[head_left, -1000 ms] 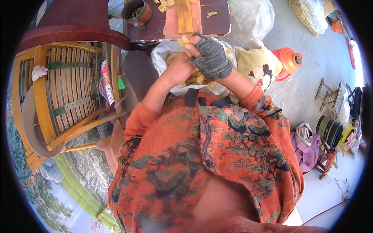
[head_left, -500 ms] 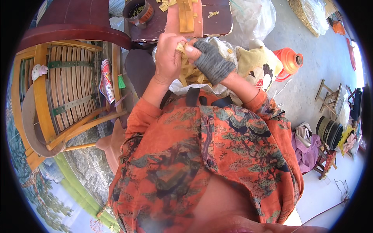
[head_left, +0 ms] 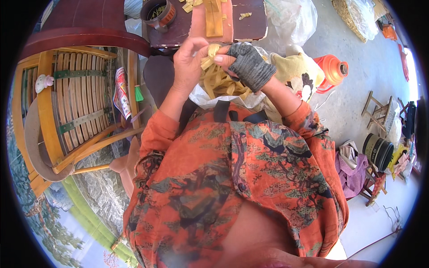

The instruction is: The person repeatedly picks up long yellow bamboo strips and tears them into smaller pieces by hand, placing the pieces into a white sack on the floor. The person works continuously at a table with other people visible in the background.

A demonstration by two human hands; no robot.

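Note:
Pinched in front of me is a small folded knot of pale yellow flat strip (head_left: 211, 53). My left hand (head_left: 187, 67) grips its left side between thumb and fingertips. From the other side my right hand (head_left: 245, 62), in a grey fingerless knit glove, presses its thumb against the same piece. Just below the hands, loose yellow strips (head_left: 223, 85) lie heaped in a white plastic bag (head_left: 203, 100) at my lap. Beyond them a wooden block (head_left: 214, 27) rests on a pink cloth (head_left: 199, 22) on the dark table.
On the dark red table (head_left: 250, 31) stand a grey-and-orange cup (head_left: 158, 17) and several yellow folded scraps. An orange thermos flask (head_left: 330, 71) is to the right, beside a cream patterned cloth (head_left: 292, 73). A slatted wooden chair (head_left: 82, 96) fills the left. A folding stool (head_left: 379, 114) sits farther right.
My hands have drawn slightly apart and my left hand has opened up a little, so the folded strip shows more between them. The heap in the bag is also more exposed.

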